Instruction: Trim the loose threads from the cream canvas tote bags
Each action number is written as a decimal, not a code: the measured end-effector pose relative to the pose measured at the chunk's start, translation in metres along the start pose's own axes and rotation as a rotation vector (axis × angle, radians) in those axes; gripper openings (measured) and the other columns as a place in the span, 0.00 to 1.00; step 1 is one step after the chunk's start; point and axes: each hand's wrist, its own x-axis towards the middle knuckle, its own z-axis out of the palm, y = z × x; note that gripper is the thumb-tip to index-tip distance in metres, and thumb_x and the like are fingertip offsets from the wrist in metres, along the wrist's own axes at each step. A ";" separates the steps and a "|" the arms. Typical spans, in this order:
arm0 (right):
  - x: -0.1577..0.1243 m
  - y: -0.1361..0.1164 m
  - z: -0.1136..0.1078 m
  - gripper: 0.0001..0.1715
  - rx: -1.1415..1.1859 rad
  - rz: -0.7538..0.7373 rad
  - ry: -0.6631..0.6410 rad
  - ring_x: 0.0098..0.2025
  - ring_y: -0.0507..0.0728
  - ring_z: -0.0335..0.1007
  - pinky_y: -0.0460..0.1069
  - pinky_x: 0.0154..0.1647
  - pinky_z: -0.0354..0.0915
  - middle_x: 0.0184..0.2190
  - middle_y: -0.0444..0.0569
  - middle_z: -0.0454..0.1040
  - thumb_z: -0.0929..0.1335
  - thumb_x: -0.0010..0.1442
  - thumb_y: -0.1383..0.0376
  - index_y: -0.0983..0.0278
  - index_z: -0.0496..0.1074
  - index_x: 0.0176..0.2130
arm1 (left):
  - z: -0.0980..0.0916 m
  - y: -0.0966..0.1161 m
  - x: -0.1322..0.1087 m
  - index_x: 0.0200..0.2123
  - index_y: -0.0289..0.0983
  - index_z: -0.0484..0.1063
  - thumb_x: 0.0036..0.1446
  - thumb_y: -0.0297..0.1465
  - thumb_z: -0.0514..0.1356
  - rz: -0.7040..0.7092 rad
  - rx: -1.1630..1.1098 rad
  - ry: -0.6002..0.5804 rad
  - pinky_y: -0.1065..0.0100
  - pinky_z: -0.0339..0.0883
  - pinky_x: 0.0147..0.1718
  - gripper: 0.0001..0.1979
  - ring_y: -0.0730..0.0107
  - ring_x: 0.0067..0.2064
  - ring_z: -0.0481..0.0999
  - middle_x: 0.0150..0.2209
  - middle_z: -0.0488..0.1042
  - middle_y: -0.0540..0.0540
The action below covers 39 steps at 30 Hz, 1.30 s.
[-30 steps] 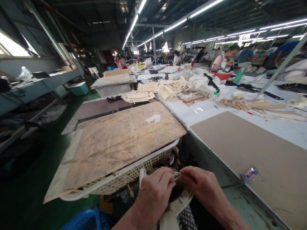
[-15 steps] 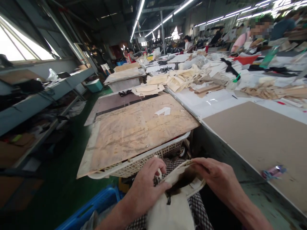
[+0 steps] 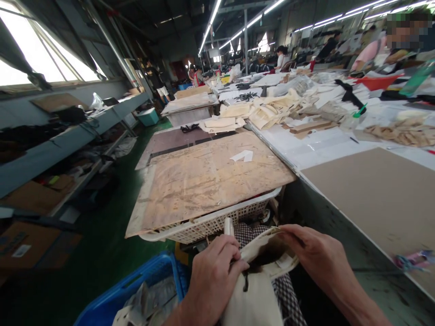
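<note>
A cream cloth piece (image 3: 251, 299), shaped like a pouch with a dark inside, lies over a lap in black-and-white checked cloth (image 3: 287, 290). Its mouth gapes upward between both hands. My left hand (image 3: 217, 271) is closed on the left rim, thumb on the near side, fingers bent together. Pinched at the right end of the rim is the cloth in my right hand (image 3: 316, 253). A short black strip (image 3: 245, 283) hangs at the near edge of the mouth. Behind my left fingers a pale narrow end (image 3: 229, 226) sticks up; what it belongs to is unclear.
A worn board (image 3: 210, 181) rests on a white plastic basket (image 3: 190, 233) ahead. Lower left stands a blue crate (image 3: 98, 301) with scraps inside. On the right a long table (image 3: 374, 190) bears cream cloth pieces (image 3: 272, 111). Several people work farther off.
The view has turned a little left, so the surroundings sit farther right. My left fingers, previously raised and parted, have come down together onto the cloth. My right hand keeps its pinch.
</note>
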 end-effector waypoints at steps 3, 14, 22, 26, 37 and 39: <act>0.001 -0.003 0.002 0.15 -0.021 -0.013 0.006 0.31 0.55 0.80 0.47 0.31 0.69 0.34 0.40 0.82 0.62 0.64 0.60 0.54 0.78 0.39 | 0.006 -0.003 -0.004 0.27 0.37 0.71 0.50 0.21 0.66 0.078 0.081 0.091 0.61 0.74 0.36 0.08 0.61 0.38 0.79 0.40 0.79 0.47; 0.002 -0.006 0.004 0.20 -0.091 -0.020 0.100 0.30 0.54 0.80 0.46 0.27 0.69 0.32 0.40 0.83 0.59 0.67 0.58 0.56 0.78 0.38 | 0.021 -0.013 0.005 0.30 0.40 0.77 0.55 0.22 0.62 -0.217 -0.137 0.052 0.58 0.71 0.53 0.08 0.59 0.53 0.76 0.54 0.75 0.45; 0.000 -0.002 0.004 0.19 -0.057 0.068 0.103 0.31 0.55 0.81 0.46 0.27 0.69 0.33 0.42 0.83 0.60 0.65 0.56 0.57 0.79 0.39 | 0.024 -0.017 0.016 0.30 0.40 0.78 0.58 0.23 0.61 -0.029 -0.380 -0.030 0.61 0.70 0.53 0.08 0.62 0.51 0.76 0.50 0.77 0.45; 0.002 -0.005 0.000 0.18 -0.018 0.070 0.083 0.31 0.56 0.81 0.46 0.28 0.70 0.33 0.43 0.83 0.61 0.65 0.58 0.57 0.78 0.39 | 0.013 -0.018 0.024 0.30 0.39 0.78 0.57 0.21 0.62 0.112 -0.351 -0.112 0.56 0.64 0.58 0.08 0.59 0.58 0.68 0.52 0.75 0.46; 0.000 -0.002 0.004 0.13 -0.031 0.004 0.029 0.33 0.54 0.81 0.44 0.30 0.71 0.35 0.40 0.83 0.64 0.64 0.61 0.55 0.77 0.41 | 0.004 -0.026 0.027 0.36 0.37 0.75 0.63 0.19 0.53 0.456 -0.068 -0.208 0.54 0.57 0.63 0.12 0.59 0.66 0.55 0.59 0.70 0.48; -0.001 -0.004 0.004 0.13 -0.036 0.006 0.030 0.33 0.54 0.81 0.44 0.29 0.70 0.35 0.40 0.83 0.64 0.64 0.61 0.55 0.77 0.41 | 0.000 -0.027 0.027 0.36 0.37 0.75 0.64 0.20 0.53 0.496 -0.026 -0.237 0.54 0.57 0.63 0.12 0.59 0.67 0.55 0.59 0.70 0.48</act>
